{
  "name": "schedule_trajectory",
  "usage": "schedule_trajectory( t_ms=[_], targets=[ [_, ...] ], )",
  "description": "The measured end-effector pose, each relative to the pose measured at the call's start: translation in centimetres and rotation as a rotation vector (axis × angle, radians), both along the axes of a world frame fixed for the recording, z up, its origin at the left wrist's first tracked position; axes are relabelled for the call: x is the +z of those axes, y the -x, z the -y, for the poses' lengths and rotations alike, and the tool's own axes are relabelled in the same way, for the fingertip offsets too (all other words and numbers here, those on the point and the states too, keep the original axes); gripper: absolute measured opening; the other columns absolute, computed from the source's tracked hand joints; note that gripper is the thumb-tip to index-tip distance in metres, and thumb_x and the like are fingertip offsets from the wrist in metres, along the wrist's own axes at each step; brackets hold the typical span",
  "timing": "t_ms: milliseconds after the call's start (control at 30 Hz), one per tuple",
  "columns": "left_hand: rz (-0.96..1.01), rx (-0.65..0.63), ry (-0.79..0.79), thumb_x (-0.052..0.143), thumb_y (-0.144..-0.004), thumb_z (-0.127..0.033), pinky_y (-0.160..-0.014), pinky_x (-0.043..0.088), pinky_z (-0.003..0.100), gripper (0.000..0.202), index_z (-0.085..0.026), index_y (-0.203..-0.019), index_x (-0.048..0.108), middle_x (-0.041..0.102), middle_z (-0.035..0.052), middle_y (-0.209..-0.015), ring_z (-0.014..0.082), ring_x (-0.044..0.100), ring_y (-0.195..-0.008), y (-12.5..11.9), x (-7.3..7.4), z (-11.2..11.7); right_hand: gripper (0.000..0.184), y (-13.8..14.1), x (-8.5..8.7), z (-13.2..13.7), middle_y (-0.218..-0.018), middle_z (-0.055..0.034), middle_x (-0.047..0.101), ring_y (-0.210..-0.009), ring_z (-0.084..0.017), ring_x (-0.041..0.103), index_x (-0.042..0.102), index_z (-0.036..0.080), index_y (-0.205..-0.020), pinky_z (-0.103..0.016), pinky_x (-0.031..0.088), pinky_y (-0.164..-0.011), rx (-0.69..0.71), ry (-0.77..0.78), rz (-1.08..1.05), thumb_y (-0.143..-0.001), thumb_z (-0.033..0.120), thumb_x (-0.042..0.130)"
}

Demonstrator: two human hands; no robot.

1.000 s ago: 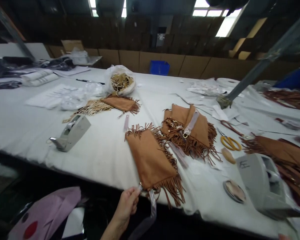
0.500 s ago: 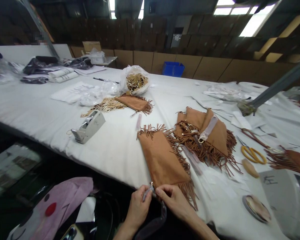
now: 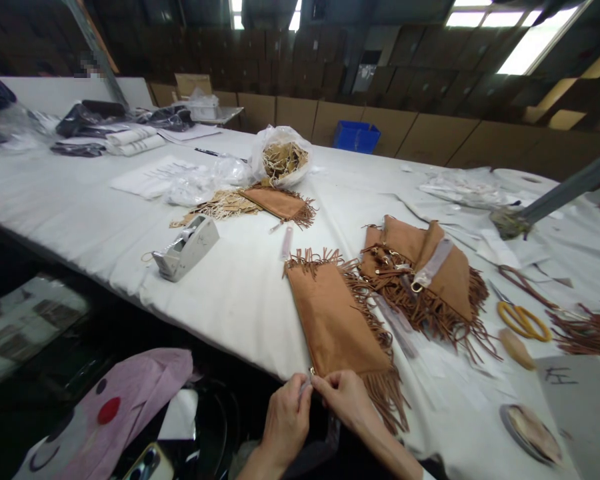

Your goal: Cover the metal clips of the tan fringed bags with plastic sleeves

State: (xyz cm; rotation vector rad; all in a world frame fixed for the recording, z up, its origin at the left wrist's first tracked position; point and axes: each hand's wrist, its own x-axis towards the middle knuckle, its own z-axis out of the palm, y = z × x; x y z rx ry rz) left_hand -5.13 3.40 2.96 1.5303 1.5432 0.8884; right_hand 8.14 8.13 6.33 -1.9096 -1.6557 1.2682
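Note:
A brown fringed zip pouch (image 3: 337, 320) lies flat at the table's front edge, its metal zip pull (image 3: 312, 371) at the near left corner. Just below that pull, my left hand (image 3: 286, 417) pinches a greyish clear plastic strip (image 3: 305, 384). My right hand (image 3: 351, 403) is closed too, thumb and forefinger meeting the left fingertips at the same strip; its exact hold is partly hidden. A length of the strip hangs below the hands, dim against the dark. Right of the pouch is a pile of similar fringed pouches (image 3: 425, 267), with a plastic-covered strap on top.
A tape dispenser (image 3: 187, 248) stands to the left. Yellow-handled scissors (image 3: 523, 320), a tape roll (image 3: 530, 433) and a white box (image 3: 580, 393) are at the right. Farther back lie another pouch (image 3: 275, 202) and a plastic bag of tan fringe (image 3: 283, 160). A metal post (image 3: 565, 187) slants up at right.
The whole view has shifted slightly, so things appear farther right. My left fingertips have come closer to my right ones, covering more of the strip. The pouch stays in place on the table.

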Motion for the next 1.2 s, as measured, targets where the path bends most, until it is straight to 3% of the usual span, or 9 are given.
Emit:
schedule_trajectory(
  t_ms=[200, 533, 667, 733, 800, 900, 1000, 1100, 1200],
  targets=[
    [0.032, -0.003, 0.058, 0.034, -0.092, -0.031, -0.064, 0.035, 0.027, 0.025, -0.022, -0.084, 0.055, 0.065, 0.0049, -0.076, 0.0182, 0.059, -0.07, -0.2, -0.3, -0.1, 0.048, 0.0, -0.2, 0.1, -0.031, 0.0017, 0.045, -0.029, -0.008, 0.038, 0.049, 0.019, -0.038, -0.02, 0.025, -0.034, -0.083, 0.192, -0.148, -0.071, 0.053, 0.057],
    [0.369, 0.055, 0.122, 0.044, -0.088, -0.046, -0.061, 0.038, 0.024, 0.035, -0.016, -0.078, 0.059, 0.06, 0.0016, -0.068, 0.0132, 0.052, -0.063, 0.2, 1.6, -0.9, 0.059, -0.5, -1.7, 0.8, -0.037, -0.0033, 0.054, -0.029, -0.01, 0.044, 0.051, 0.017, -0.043, -0.021, 0.029, -0.034, -0.149, 0.2, -0.095, -0.07, 0.069, 0.052],
    [0.67, 0.067, 0.349, 0.055, -0.077, -0.057, -0.041, 0.023, 0.02, 0.041, -0.017, -0.071, 0.052, 0.039, -0.0082, -0.05, 0.0049, 0.029, -0.04, 0.3, 1.1, -1.6, 0.058, -0.1, -2.1, 1.2, -0.038, -0.0008, 0.052, -0.029, -0.008, 0.04, 0.053, 0.016, -0.048, -0.02, 0.027, -0.033, -0.137, 0.144, -0.196, -0.073, 0.068, 0.049],
    [0.815, 0.093, 0.481, 0.059, -0.071, -0.061, -0.037, 0.011, 0.019, 0.044, -0.019, -0.071, 0.046, 0.03, -0.0122, -0.047, 0.002, 0.016, -0.035, 0.4, 0.7, -1.9, 0.055, 0.1, -2.2, 1.6, -0.039, 0.0007, 0.051, -0.03, -0.008, 0.04, 0.054, 0.016, -0.051, -0.02, 0.027, -0.034, -0.138, 0.099, -0.206, -0.075, 0.066, 0.049],
    [0.872, 0.1, 0.536, 0.062, -0.068, -0.061, -0.037, 0.006, 0.019, 0.046, -0.02, -0.07, 0.042, 0.029, -0.0132, -0.047, 0.0006, 0.013, -0.034, 0.5, 0.4, -2.0, 0.053, 0.0, -2.1, 1.9, -0.039, 0.0015, 0.051, -0.031, -0.008, 0.041, 0.053, 0.016, -0.052, -0.02, 0.028, -0.034, -0.116, 0.08, -0.192, -0.077, 0.063, 0.048],
    [0.841, 0.105, 0.525, 0.064, -0.066, -0.061, -0.037, 0.005, 0.019, 0.047, -0.02, -0.069, 0.04, 0.031, -0.0131, -0.048, 0.0, 0.015, -0.033, 1.0, 0.3, -2.1, 0.052, -1.0, -1.7, 2.1, -0.042, 0.0003, 0.051, -0.037, -0.01, 0.046, 0.053, 0.016, -0.05, -0.021, 0.031, -0.038, -0.034, -0.031, -0.09, -0.081, 0.057, 0.048],
    [0.76, 0.097, 0.49, 0.061, -0.069, -0.06, -0.037, 0.007, 0.019, 0.044, -0.02, -0.069, 0.041, 0.032, -0.0126, -0.047, 0.0003, 0.017, -0.033, 1.4, 0.4, -2.2, 0.038, -2.2, -0.8, 1.6, -0.06, -0.0025, 0.061, -0.055, -0.013, 0.056, 0.066, 0.015, -0.07, -0.022, 0.04, -0.051, 0.118, -0.336, 0.013, -0.085, 0.047, 0.052],
    [0.679, 0.065, 0.452, 0.059, -0.072, -0.057, -0.037, 0.01, 0.018, 0.04, -0.02, -0.069, 0.043, 0.034, -0.0119, -0.047, 0.0011, 0.019, -0.035, 1.6, 0.8, -2.4, 0.024, -2.6, 0.1, 0.4, -0.074, -0.0027, 0.06, -0.065, -0.014, 0.056, 0.066, 0.021, -0.104, -0.022, 0.04, -0.057, 0.42, -0.602, 0.128, -0.089, 0.034, 0.051],
    [0.627, 0.046, 0.445, 0.06, -0.072, -0.05, -0.036, 0.012, 0.018, 0.036, -0.019, -0.067, 0.043, 0.036, -0.011, -0.046, 0.0014, 0.021, -0.036, 1.8, 1.3, -2.6, 0.021, -2.1, 0.5, -0.9, -0.07, -0.0002, 0.052, -0.058, -0.012, 0.048, 0.065, 0.024, -0.102, -0.022, 0.032, -0.052, 0.682, -0.739, 0.302, -0.09, 0.021, 0.049]
  ],
)
